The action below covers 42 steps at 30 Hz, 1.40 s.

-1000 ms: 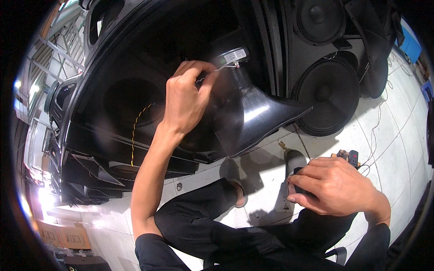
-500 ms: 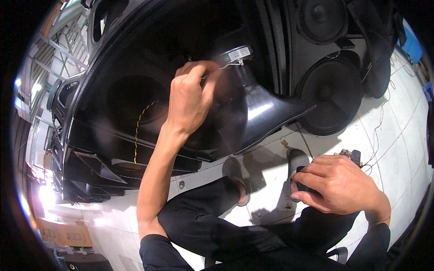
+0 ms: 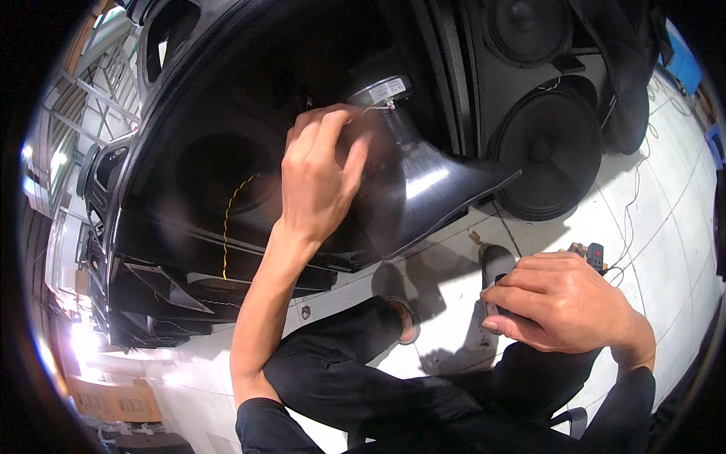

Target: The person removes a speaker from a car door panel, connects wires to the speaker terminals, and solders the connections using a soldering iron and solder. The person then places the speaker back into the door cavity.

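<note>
My left hand [image 3: 321, 174] reaches into a large black speaker cabinet [image 3: 181, 98], its fingers bent and the thumb standing apart from the index finger. Close to the index fingertip, a thin pale wire [image 3: 372, 108] runs to a terminal on the round driver [image 3: 388, 91] with a pale label. That driver sits at the narrow end of a glossy black horn [image 3: 423, 181]. At the right, above my knee, my right hand [image 3: 563, 303] is closed round a dark object, mostly covered by the fingers; its kind cannot be made out.
A twisted yellow-and-black wire [image 3: 227, 234] hangs in the cabinet, left of my forearm. Another speaker with a large round cone [image 3: 548, 151] stands at the right. A black socket block [image 3: 595, 256] with a cord lies on the tiled floor [image 3: 650, 227]. A cardboard box [image 3: 117, 399] is at lower left.
My left thumb has come away from the index finger, where the two were close together at the wire. The right hand has barely moved. The whole view has shifted slightly.
</note>
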Motion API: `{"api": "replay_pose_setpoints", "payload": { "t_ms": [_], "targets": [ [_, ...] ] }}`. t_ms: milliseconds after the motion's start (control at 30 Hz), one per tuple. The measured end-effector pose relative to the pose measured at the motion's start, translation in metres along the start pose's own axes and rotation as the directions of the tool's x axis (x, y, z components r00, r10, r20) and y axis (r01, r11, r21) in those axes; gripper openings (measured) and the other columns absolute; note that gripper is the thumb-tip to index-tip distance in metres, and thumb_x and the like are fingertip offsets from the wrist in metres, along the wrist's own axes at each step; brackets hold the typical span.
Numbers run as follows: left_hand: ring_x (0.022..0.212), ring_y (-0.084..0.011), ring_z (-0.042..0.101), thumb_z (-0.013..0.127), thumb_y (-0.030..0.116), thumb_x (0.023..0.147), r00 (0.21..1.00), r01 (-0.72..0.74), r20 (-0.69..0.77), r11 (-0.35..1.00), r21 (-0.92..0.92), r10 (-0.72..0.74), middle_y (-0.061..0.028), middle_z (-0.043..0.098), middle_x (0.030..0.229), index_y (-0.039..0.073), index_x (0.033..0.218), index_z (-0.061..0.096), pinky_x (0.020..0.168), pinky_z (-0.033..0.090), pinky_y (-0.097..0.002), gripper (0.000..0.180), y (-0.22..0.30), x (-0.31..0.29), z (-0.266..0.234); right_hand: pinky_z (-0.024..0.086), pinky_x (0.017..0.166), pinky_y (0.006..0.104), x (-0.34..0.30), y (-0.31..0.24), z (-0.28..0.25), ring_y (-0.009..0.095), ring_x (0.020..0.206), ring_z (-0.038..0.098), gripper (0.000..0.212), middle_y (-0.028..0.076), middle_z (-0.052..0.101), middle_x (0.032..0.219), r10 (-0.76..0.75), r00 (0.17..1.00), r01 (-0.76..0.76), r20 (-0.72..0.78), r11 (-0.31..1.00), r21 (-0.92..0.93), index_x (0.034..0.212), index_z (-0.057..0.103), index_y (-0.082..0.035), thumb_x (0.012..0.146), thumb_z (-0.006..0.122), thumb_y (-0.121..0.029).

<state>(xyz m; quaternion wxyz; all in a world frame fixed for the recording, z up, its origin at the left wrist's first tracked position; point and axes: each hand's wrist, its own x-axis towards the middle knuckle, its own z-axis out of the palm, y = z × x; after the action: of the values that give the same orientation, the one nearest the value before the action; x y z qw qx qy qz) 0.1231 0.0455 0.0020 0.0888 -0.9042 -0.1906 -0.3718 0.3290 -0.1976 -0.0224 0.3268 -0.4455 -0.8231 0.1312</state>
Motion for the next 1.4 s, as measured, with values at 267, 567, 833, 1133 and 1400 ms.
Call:
{"api": "replay_pose_setpoints", "payload": {
  "t_ms": [267, 567, 833, 1133, 1400],
  "targets": [
    [0.108, -0.0354, 0.063, 0.084, 0.024, 0.081, 0.998, -0.06, -0.005, 0.994, -0.093, 0.06, -0.0223, 0.066, 0.117, -0.003, 0.116, 0.065, 0.096, 0.05, -0.0439, 0.048, 0.016, 0.001, -0.002, 0.053, 0.062, 0.0383, -0.002, 0.0, -0.002, 0.027, 0.068, 0.064, 0.026, 0.01, 0.062, 0.073, 0.012, 1.0, -0.012, 0.003, 1.0, 0.028, 0.095, 0.068, 0.003, 0.089, 0.073, -0.021],
    [0.123, -0.0437, 0.057, 0.081, 0.023, 0.079, 0.843, -0.162, 0.537, 0.969, 0.184, 0.039, -0.0318, 0.054, 0.136, -0.004, 0.138, 0.052, 0.098, 0.051, -0.0486, 0.072, 0.094, -0.017, -0.013, 0.057, 0.061, 0.0323, -0.004, 0.002, -0.009, 0.024, 0.067, 0.071, 0.029, 0.013, 0.072, 0.077, 0.066, 0.994, -0.066, 0.082, 0.998, -0.009, 0.092, 0.075, 0.0, 0.09, 0.077, -0.029],
    [0.091, -0.0395, 0.074, 0.068, 0.002, 0.078, 0.861, -0.231, 0.49, 0.964, 0.136, 0.137, -0.0406, 0.061, 0.123, -0.011, 0.128, 0.061, 0.071, 0.062, -0.035, 0.051, 0.077, -0.035, -0.008, 0.054, 0.061, 0.0356, -0.004, 0.0, -0.011, 0.026, 0.067, 0.066, 0.026, 0.011, 0.065, 0.073, 0.077, 0.995, -0.078, 0.059, 0.997, 0.017, 0.091, 0.071, 0.001, 0.09, 0.074, -0.025],
    [0.109, -0.0359, 0.071, 0.073, -0.007, 0.078, 0.97, -0.059, 0.209, 0.958, -0.28, 0.121, -0.0313, 0.057, 0.137, -0.006, 0.136, 0.058, 0.084, 0.061, -0.0338, 0.059, 0.016, -0.064, -0.019, 0.054, 0.058, 0.0324, -0.007, 0.0, -0.01, 0.023, 0.064, 0.07, 0.025, 0.012, 0.073, 0.077, 0.141, 0.989, -0.142, 0.033, 0.989, 0.039, 0.092, 0.076, 0.0, 0.081, 0.082, -0.022],
    [0.099, -0.0357, 0.075, 0.068, -0.016, 0.07, 0.995, -0.053, 0.065, 0.935, -0.35, 0.081, -0.0354, 0.063, 0.126, -0.017, 0.135, 0.052, 0.082, 0.058, -0.0309, 0.068, -0.004, -0.103, 0.009, 0.054, 0.058, 0.0326, -0.004, -0.002, -0.012, 0.024, 0.066, 0.07, 0.027, 0.013, 0.072, 0.077, 0.131, 0.99, -0.133, 0.043, 0.99, 0.047, 0.092, 0.076, 0.0, 0.081, 0.082, -0.023]
  ]
}}
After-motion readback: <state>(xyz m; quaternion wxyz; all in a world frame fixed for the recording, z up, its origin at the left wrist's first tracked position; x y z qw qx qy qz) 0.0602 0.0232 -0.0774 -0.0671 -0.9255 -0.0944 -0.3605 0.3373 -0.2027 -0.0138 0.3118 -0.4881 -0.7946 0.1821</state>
